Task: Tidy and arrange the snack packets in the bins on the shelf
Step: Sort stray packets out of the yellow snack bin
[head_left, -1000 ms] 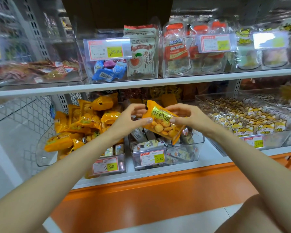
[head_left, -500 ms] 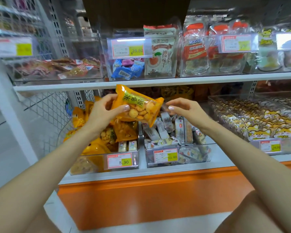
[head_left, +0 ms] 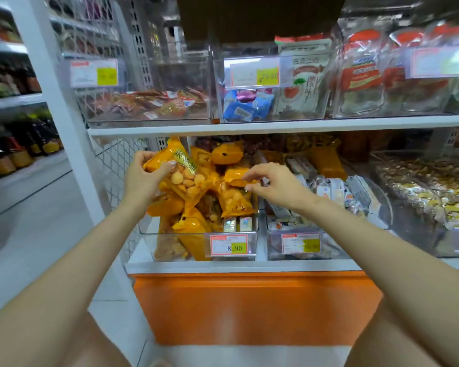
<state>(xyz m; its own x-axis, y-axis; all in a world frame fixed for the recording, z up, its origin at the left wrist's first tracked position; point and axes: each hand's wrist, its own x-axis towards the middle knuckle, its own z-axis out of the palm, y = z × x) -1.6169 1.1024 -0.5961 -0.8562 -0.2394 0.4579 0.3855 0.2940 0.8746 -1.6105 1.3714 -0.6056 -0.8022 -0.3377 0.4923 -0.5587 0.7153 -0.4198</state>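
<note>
Floor (head_left: 51, 213): pale tiles are laid along the aisle.
Shelf (head_left: 276, 127): white boards are carried on perforated uprights (head_left: 143, 62) above an orange base panel (head_left: 249, 308).
Left end: a wire mesh (head_left: 112, 165) is fitted.
Far left: blurred bottles (head_left: 24, 149) are ranged on neighbouring shelving (head_left: 13, 99).

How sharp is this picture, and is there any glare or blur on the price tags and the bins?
Head view: the 8.90 price tag and the yellow snack packet in the left hand look fairly sharp; glare and blur wash out the upper price tag; at the head view's left edge the aisle bottles smear with blur, and the white post leans.
</note>
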